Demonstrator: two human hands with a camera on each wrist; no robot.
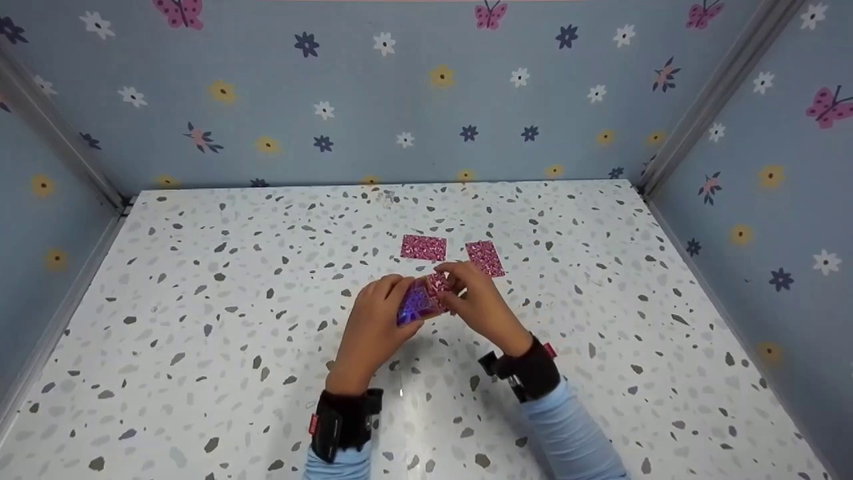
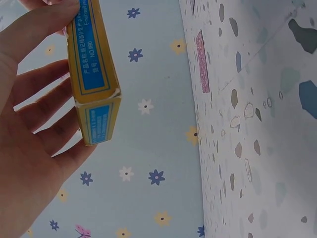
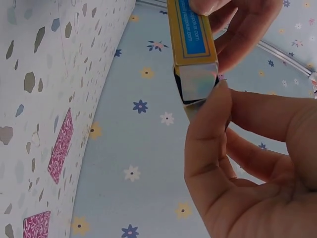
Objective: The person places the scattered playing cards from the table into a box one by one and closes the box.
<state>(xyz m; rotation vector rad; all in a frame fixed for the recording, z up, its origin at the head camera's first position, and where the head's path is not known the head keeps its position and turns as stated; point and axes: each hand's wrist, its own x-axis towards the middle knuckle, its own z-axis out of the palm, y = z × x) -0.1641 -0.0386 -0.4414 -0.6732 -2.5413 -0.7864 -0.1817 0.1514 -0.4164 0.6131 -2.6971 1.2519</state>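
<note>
A playing card box (image 1: 414,303) with a shiny purple face is held over the table between both hands. My left hand (image 1: 376,313) grips it by its edges, thumb on the near side and fingers on the far side. In the left wrist view, the box's narrow side (image 2: 94,59) is yellow and blue with printed text. My right hand (image 1: 483,303) pinches the end of the box between thumb and finger, where a pale end flap (image 3: 198,84) stands partly open. Pink patterning shows at that end in the head view.
Two pink-patterned playing cards lie flat beyond the hands, one card (image 1: 424,247) straight ahead and another card (image 1: 485,258) to its right. The speckled white table (image 1: 233,347) is bounded by blue flowered panels (image 1: 373,87) at the back and sides.
</note>
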